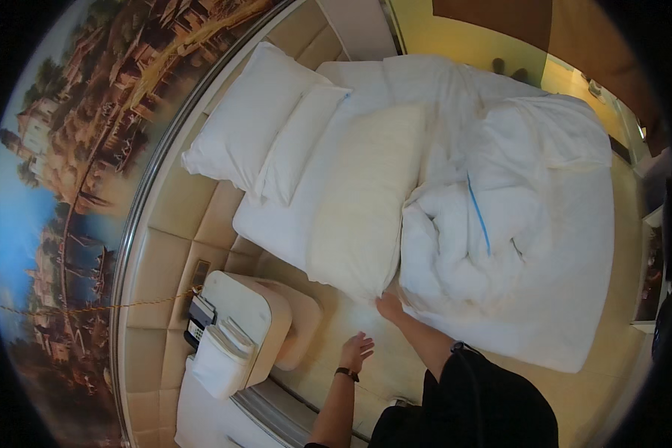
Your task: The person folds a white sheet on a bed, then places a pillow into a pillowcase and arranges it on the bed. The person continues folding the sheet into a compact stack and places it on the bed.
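A cream-coloured pillow (364, 196) lies across the white-sheeted bed (554, 330). At its near corner, my right hand (390, 307) is closed on the fabric. My left hand (358, 350) is raised over the floor to the left, fingers apart, holding nothing, with a dark band on the wrist. Beyond the cream pillow, towards the headboard, lie a large white pillow (246, 117) and another white pillow (302, 140) beside it. A bunched white duvet (470, 241) with a blue strip on it rests just right of the cream pillow.
A bedside table (246, 285) holds a telephone (199, 322) and folded white linens (224, 358). The padded headboard panels (168, 246) run below a large landscape mural (84, 224). Part of another white-covered bed (207, 414) shows at the lower left.
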Demonstrator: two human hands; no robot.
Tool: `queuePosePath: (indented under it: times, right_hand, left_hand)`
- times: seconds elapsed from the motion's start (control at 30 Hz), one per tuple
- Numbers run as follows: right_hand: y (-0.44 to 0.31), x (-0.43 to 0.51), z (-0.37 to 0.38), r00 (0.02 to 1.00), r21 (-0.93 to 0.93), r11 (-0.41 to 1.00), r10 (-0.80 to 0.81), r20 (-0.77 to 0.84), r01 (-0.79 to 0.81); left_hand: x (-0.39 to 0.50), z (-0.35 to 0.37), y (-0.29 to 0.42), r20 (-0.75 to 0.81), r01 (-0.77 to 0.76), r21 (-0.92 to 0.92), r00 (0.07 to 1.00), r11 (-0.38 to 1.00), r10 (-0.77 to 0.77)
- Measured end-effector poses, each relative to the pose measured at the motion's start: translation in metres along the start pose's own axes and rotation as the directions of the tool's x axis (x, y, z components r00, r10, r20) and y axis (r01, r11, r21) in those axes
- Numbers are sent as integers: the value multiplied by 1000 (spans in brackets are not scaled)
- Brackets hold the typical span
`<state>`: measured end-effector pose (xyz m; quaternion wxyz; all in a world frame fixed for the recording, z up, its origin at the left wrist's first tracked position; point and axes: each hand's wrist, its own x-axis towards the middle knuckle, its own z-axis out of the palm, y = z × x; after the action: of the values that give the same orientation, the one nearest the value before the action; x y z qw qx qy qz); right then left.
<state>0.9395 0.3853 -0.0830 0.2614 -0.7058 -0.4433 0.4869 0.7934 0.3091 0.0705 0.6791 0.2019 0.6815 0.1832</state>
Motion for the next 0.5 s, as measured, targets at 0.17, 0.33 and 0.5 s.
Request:
queuePosePath:
  times: [0.17,0.33,0.5]
  right_hand:
    - [-67,-93,-53,961,53,969,-247,124,242]
    - [-82,-199,-70,841,127,915,-403,361,383]
    - [-99,-198,-103,835,174,971,45,548,-166]
  left_hand:
    - [11,1,48,35,31,-449,999,893,-17]
    - [37,-20,7,169,-6,-325,984,946,64]
    - [-7,-32,-75,-241,-208,339,924,917,298]
